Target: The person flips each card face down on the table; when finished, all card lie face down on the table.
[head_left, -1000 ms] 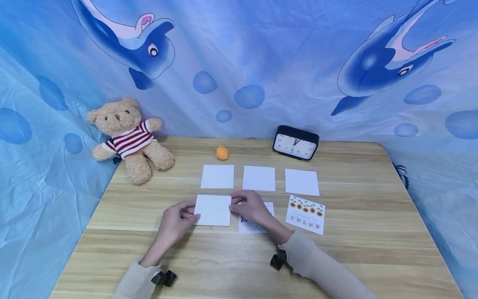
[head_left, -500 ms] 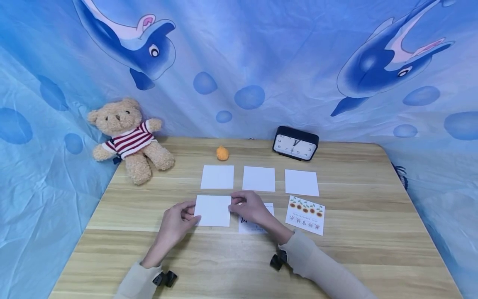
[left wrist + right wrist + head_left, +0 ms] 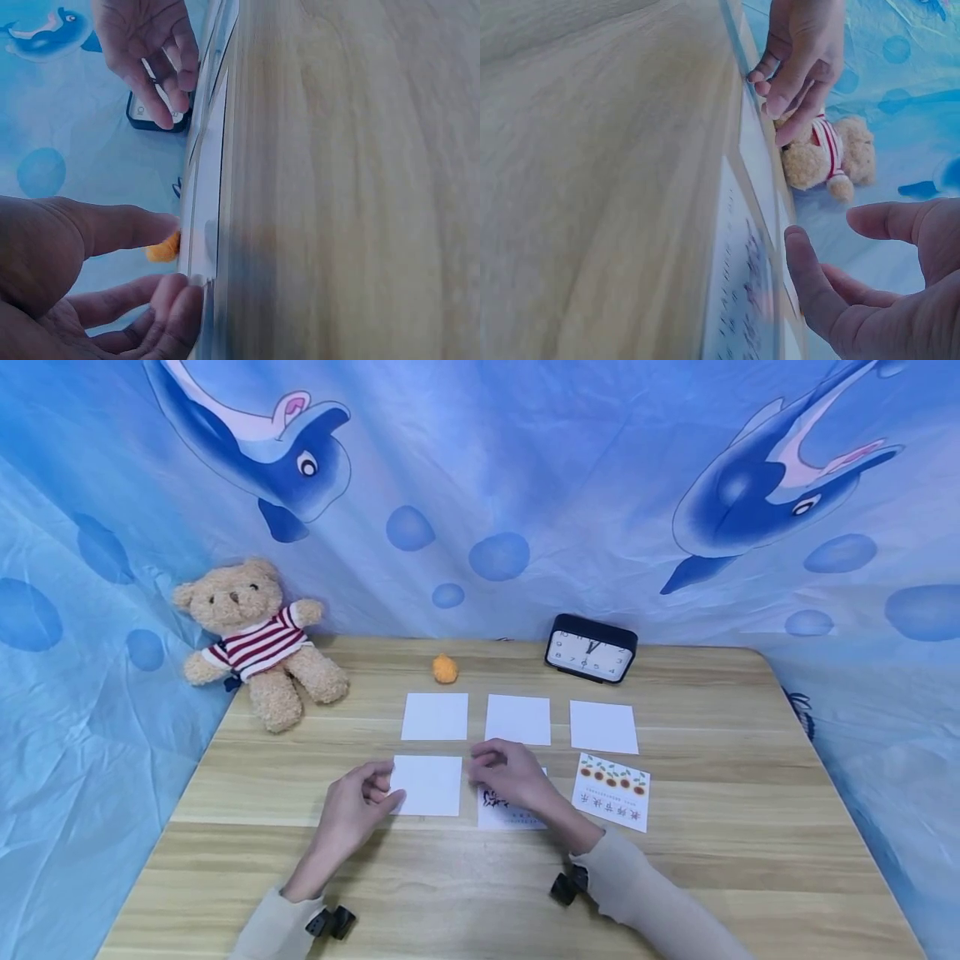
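Note:
A blank white card (image 3: 427, 785) lies at the left of the front row in the head view. My left hand (image 3: 356, 806) is at its left edge, fingertips at the card's side and the thumb tip over its lower left corner. In the left wrist view, a gap shows between that hand's thumb and fingers (image 3: 176, 315). My right hand (image 3: 517, 777) is just right of the card, over a printed card (image 3: 498, 810) that it partly hides. Its thumb and fingers (image 3: 814, 281) stand apart with nothing between them.
Three blank white cards (image 3: 435, 717) form the back row. A sunflower card (image 3: 611, 793) lies at the front right. Behind are an orange fuzzy ball (image 3: 445, 669), a black desk clock (image 3: 591, 648) and a teddy bear (image 3: 251, 639). A blue dolphin-print cloth (image 3: 585, 485) hangs behind the table.
My right hand has come away from the blank card's right edge, moving slightly right. The left hand and the card have stayed in place.

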Demonstrator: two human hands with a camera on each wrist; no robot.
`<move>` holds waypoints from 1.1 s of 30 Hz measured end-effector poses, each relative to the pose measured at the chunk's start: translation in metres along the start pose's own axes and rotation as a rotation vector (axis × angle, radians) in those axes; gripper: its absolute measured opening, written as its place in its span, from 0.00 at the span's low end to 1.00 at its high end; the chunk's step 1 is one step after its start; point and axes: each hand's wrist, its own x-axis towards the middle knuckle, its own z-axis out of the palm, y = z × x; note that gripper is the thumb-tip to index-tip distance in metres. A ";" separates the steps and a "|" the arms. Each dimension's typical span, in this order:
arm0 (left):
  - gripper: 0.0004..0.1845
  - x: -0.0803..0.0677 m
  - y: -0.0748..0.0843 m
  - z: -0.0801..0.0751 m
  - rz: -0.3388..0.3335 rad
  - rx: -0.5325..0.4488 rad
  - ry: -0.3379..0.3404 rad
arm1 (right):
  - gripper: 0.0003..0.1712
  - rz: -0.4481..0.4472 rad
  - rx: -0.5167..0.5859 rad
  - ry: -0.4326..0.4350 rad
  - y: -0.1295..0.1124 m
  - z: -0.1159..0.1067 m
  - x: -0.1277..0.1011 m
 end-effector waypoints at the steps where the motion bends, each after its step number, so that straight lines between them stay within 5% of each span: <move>1: 0.23 0.000 0.001 0.001 0.012 -0.003 0.006 | 0.21 0.002 0.004 0.007 0.000 -0.002 -0.002; 9: 0.21 0.001 0.015 0.014 0.110 -0.086 0.020 | 0.22 0.030 0.029 0.086 0.004 -0.026 -0.014; 20: 0.20 0.000 0.042 0.036 0.106 -0.187 -0.117 | 0.26 0.022 0.079 0.101 0.022 -0.057 -0.031; 33: 0.20 -0.003 0.059 0.063 0.129 -0.235 -0.261 | 0.26 0.043 0.007 0.171 0.046 -0.078 -0.049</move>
